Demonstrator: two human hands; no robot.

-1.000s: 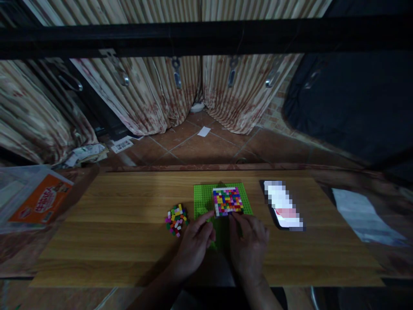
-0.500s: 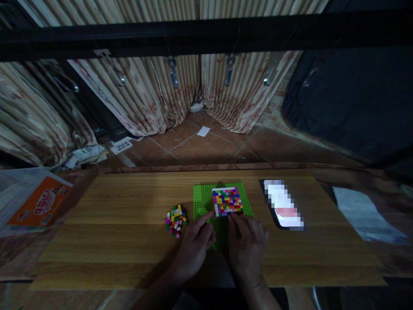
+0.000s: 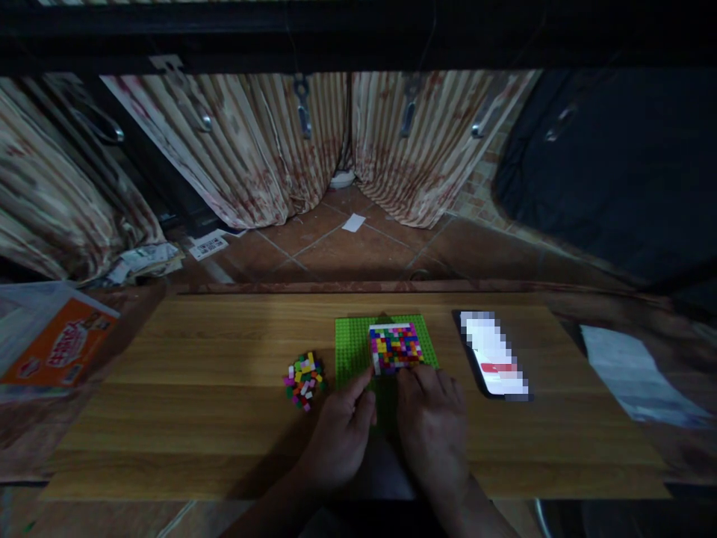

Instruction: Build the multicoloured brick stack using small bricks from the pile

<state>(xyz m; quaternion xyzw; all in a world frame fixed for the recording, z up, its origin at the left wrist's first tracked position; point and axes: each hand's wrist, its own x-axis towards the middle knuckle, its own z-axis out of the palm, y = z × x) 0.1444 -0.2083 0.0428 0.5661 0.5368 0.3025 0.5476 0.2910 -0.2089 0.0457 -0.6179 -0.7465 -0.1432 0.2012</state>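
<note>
A green baseplate (image 3: 352, 345) lies on the wooden table (image 3: 213, 418), with a block of small multicoloured bricks (image 3: 395, 347) built on its right part. My left hand (image 3: 341, 433) rests on the plate's near left side, fingers curled, index tip at the block's near left corner. My right hand (image 3: 432, 430) sits beside it, fingers bent and touching the block's near edge. Whether either hand pinches a brick is hidden. A loose pile of coloured bricks (image 3: 303, 379) lies left of the plate.
A phone (image 3: 493, 355) with a lit screen lies right of the plate. A white paper (image 3: 630, 373) is at the far right, an orange box (image 3: 59, 347) at the far left. Curtains (image 3: 314, 149) and a tiled floor lie beyond the table.
Both hands shifted slightly; the right hand's fingers moved up against the block's near edge. The camera tilted a little.
</note>
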